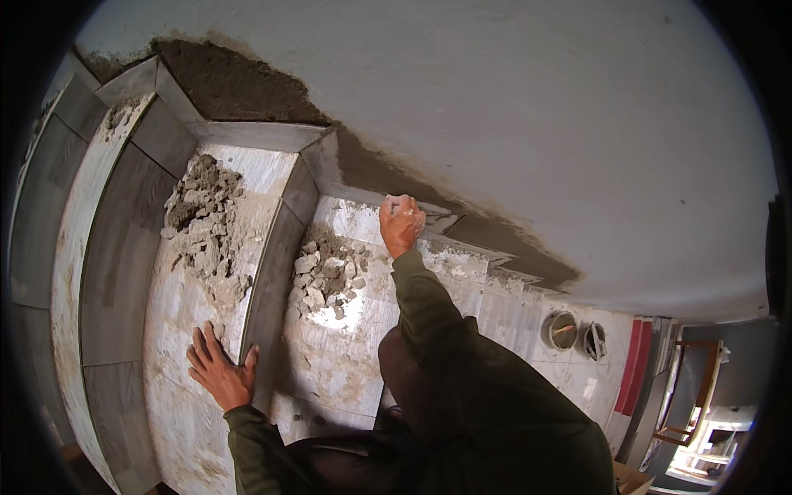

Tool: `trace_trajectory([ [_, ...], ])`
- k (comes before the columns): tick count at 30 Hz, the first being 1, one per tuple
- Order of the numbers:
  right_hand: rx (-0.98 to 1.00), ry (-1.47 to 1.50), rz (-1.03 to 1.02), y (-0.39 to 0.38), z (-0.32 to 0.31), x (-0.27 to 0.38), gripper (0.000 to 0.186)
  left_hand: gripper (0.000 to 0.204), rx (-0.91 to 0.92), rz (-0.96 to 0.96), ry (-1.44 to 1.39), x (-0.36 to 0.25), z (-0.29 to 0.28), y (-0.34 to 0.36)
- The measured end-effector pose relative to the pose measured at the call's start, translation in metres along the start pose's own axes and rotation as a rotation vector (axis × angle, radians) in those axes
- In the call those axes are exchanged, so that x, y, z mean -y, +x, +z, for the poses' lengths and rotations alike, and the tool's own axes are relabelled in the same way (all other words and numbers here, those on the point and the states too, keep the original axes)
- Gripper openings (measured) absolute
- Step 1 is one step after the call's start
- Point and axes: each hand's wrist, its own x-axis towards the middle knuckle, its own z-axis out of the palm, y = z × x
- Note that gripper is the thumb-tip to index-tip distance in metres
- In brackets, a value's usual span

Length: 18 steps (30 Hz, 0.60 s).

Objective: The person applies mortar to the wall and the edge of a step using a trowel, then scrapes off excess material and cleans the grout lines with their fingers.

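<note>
My left hand (221,367) rests with spread fingers on a grey wood-look tiled step (198,412), beside its edge. My right hand (402,219), dusted white, is closed at the skirting tiles (363,195) along the wall, beside a band of grey mortar (388,165); what its fingers hold, if anything, is hidden. A heap of mortar rubble (206,219) lies on the upper step above my left hand, and another pile (322,272) lies on the lower step, left of my right arm.
More tiled steps (115,247) rise to the left along the white wall (561,99). Down to the right are two buckets (559,330) (594,341), a red strip (634,363), a wooden frame (699,363) and a bright opening (709,445). My knee (396,371) is bent over the steps.
</note>
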Motion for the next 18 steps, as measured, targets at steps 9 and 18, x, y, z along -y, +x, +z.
trace_trajectory([
  [9, 0.019, -0.018, 0.017, 0.0022, -0.0051, 0.0008, 0.017, 0.097, -0.003, -0.001, 0.0, -0.0017, -0.0015, 0.0018],
  [18, 0.004, 0.02, 0.017, 0.0017, -0.0034, -0.0037, 0.016, 0.098, 0.031, -0.019, 0.001, 0.0, 0.001, 0.0011],
])
